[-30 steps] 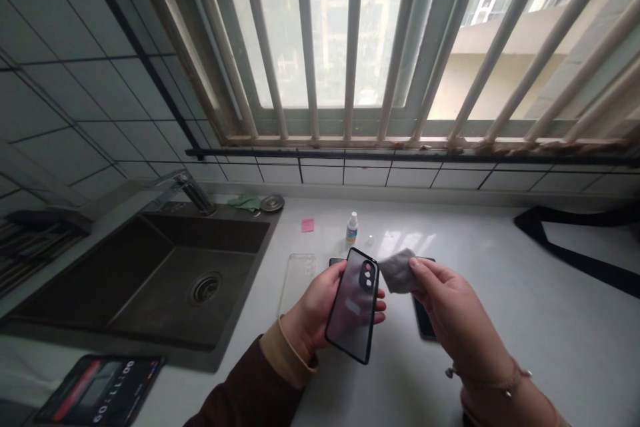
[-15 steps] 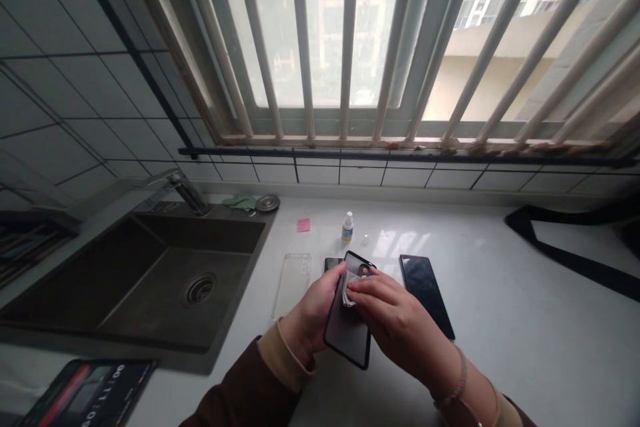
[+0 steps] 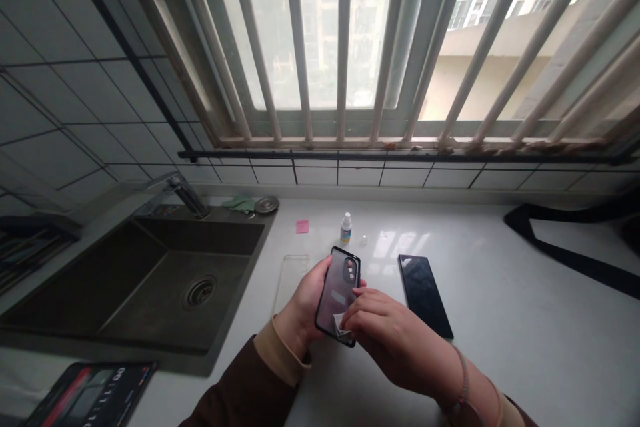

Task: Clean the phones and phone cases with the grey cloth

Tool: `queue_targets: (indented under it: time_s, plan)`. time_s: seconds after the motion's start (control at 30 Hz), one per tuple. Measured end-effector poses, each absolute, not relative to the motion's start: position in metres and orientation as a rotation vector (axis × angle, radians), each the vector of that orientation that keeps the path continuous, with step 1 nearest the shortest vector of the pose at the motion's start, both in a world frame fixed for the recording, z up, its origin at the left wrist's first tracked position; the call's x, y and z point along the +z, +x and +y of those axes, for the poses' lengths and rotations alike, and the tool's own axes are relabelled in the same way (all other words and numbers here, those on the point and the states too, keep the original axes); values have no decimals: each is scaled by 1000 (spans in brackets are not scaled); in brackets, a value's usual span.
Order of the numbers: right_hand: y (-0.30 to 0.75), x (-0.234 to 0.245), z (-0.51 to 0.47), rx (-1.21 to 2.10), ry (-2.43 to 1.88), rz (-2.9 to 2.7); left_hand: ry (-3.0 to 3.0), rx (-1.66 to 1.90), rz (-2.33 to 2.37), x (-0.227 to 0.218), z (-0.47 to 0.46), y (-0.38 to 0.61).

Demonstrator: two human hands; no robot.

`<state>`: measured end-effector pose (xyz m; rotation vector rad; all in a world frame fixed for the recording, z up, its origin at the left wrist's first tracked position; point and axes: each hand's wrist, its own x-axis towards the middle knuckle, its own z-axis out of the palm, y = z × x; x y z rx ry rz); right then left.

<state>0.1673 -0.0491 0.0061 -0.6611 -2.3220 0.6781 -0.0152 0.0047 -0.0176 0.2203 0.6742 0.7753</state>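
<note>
My left hand (image 3: pixel 303 301) grips a black-edged frosted phone case (image 3: pixel 338 295) by its side, with the camera cut-outs at the top. My right hand (image 3: pixel 393 337) pinches a grey cloth (image 3: pixel 341 325) against the lower end of the case. A black smartphone (image 3: pixel 424 295) lies face up on the white counter (image 3: pixel 480 347) to the right of my right hand. A clear phone case (image 3: pixel 291 282) lies just left of the held case, partly behind my left hand.
A small dropper bottle (image 3: pixel 345 229) and a pink sticky note (image 3: pixel 302 226) sit behind my hands. To the left is a dark sink (image 3: pixel 200 292) with a tap (image 3: pixel 189 196). A tablet (image 3: pixel 90 395) lies at the bottom left, and a black strap (image 3: pixel 560 240) lies at the right.
The cloth has moved from the upper end of the case to its lower end. My right hand has shifted down with it, uncovering the camera cut-outs.
</note>
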Motion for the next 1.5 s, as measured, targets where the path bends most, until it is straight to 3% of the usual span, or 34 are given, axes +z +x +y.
queue_targets:
  time_s: [0.27, 0.47, 0.6, 0.73, 0.97, 1.27, 1.5]
  plan:
    - [175, 8, -50, 847, -686, -2295, 262, 734, 656, -16, 2, -14]
    - [180, 5, -44, 1227, -998, -1665, 292, 710, 656, -6, -3, -13]
    - [188, -4, -33, 838, -1307, -1401, 347, 582, 693, -6, -5, -15]
    - [188, -11, -31, 344, -1252, -1653, 361, 572, 705, -9, -6, -13]
    - [170, -21, -33, 241, -836, -2221, 193, 806, 631, -6, 1, -10]
    - [166, -5, -47, 605, -653, -2281, 252, 913, 790, -9, 6, -23]
    - [169, 2, -47, 1008, -1035, -1835, 275, 968, 818, -1, 6, -22]
